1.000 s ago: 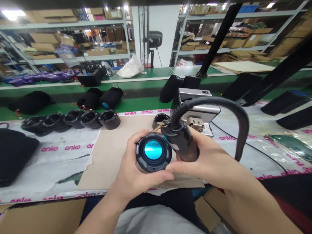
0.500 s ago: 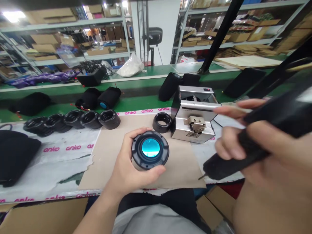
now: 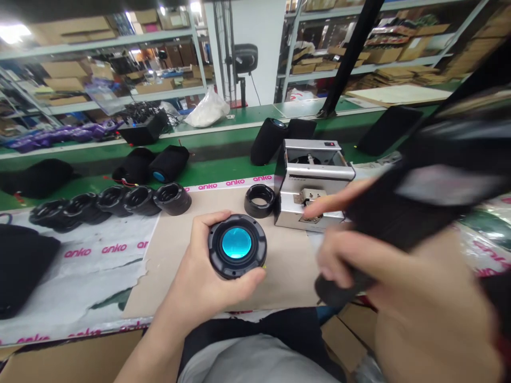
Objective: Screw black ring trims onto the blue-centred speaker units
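My left hand (image 3: 211,276) is wrapped round a black round speaker part (image 3: 215,260) with a shiny blue disc in its centre, held face up over the cardboard sheet. In my right hand (image 3: 371,255), blurred by motion, is a black electric screwdriver (image 3: 403,197), its bit end slanting down to the left. The index finger of that hand stretches to the front outlet of a silver screw feeder (image 3: 286,210). Whether the fingertip touches it or holds a screw is too blurred to tell. A loose black ring (image 3: 259,201) stands just left of the feeder.
Several black rings (image 3: 172,199) stand in a row at the left. Black fabric-covered cylinders (image 3: 170,164) lie behind them, and another cylinder (image 3: 268,141) stands behind the feeder. Under my hands is a cardboard sheet (image 3: 167,255). A dark post (image 3: 347,64) rises at the back.
My right hand has swung left with the screwdriver, and its index finger now reaches the feeder's outlet. My left hand still holds the speaker part, with its face turned slightly. The view has shifted a little.
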`<control>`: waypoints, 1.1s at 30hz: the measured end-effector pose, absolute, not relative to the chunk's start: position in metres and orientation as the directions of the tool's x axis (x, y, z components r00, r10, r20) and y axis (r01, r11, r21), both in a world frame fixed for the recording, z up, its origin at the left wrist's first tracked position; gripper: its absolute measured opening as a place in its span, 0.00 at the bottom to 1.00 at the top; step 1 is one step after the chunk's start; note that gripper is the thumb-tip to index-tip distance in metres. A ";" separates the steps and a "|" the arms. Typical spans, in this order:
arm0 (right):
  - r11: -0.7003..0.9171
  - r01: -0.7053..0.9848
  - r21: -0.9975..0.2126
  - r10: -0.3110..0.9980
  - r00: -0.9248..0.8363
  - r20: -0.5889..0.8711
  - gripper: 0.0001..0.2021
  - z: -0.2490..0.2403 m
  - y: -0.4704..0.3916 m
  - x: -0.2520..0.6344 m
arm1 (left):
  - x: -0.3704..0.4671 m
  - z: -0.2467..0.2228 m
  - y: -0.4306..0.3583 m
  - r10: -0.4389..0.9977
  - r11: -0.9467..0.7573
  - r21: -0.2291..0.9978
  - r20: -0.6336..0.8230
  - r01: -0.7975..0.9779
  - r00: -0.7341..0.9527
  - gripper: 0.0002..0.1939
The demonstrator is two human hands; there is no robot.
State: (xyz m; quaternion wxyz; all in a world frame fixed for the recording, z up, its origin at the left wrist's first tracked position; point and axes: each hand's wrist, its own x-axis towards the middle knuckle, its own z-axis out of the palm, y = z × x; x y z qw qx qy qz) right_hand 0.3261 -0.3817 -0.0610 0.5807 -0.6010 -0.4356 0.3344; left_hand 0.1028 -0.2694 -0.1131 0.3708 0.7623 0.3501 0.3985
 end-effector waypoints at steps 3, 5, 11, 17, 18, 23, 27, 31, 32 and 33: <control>-0.119 -0.124 -0.985 0.971 0.192 -0.141 0.27 -0.083 -0.362 0.314 | 0.103 -0.115 -0.271 0.841 -0.471 0.845 0.344 0.252 0.418 0.40; -0.206 -0.233 -0.950 0.974 0.045 -0.222 0.32 -0.100 -0.354 0.308 | 0.104 -0.114 -0.271 0.842 -0.477 0.843 0.357 0.250 0.405 0.39; -0.168 -0.442 -0.881 0.984 -0.026 -0.174 0.40 -0.123 -0.344 0.295 | 0.107 -0.111 -0.266 0.843 -0.493 0.828 0.379 0.268 0.383 0.37; -0.180 -0.401 -0.898 0.979 0.012 -0.202 0.42 -0.122 -0.343 0.294 | 0.112 -0.106 -0.285 0.900 -0.421 0.825 0.331 0.375 0.283 0.39; -0.182 -0.403 -0.897 0.978 0.018 -0.206 0.42 -0.122 -0.343 0.295 | 0.113 -0.105 -0.289 0.913 -0.398 0.827 0.316 0.398 0.257 0.39; -0.194 -0.381 -0.904 0.975 0.026 -0.220 0.43 -0.124 -0.343 0.297 | 0.112 -0.097 -0.278 0.870 -0.443 0.841 0.320 0.311 0.374 0.37; -0.202 -0.358 -0.912 0.973 0.031 -0.228 0.42 -0.126 -0.340 0.294 | 0.105 -0.088 -0.249 0.739 -0.449 0.879 0.267 0.158 0.618 0.34; -0.203 -0.334 -0.921 0.968 0.073 -0.240 0.40 -0.126 -0.341 0.296 | 0.103 -0.093 -0.240 0.700 -0.475 0.876 0.319 0.084 0.639 0.33; -0.212 -0.307 -0.928 0.967 0.069 -0.244 0.39 -0.124 -0.343 0.300 | 0.104 -0.096 -0.242 0.706 -0.493 0.867 0.356 0.066 0.612 0.33; -0.212 -0.271 -0.939 0.968 0.074 -0.240 0.38 -0.120 -0.346 0.305 | 0.104 -0.101 -0.245 0.712 -0.513 0.857 0.389 0.054 0.584 0.33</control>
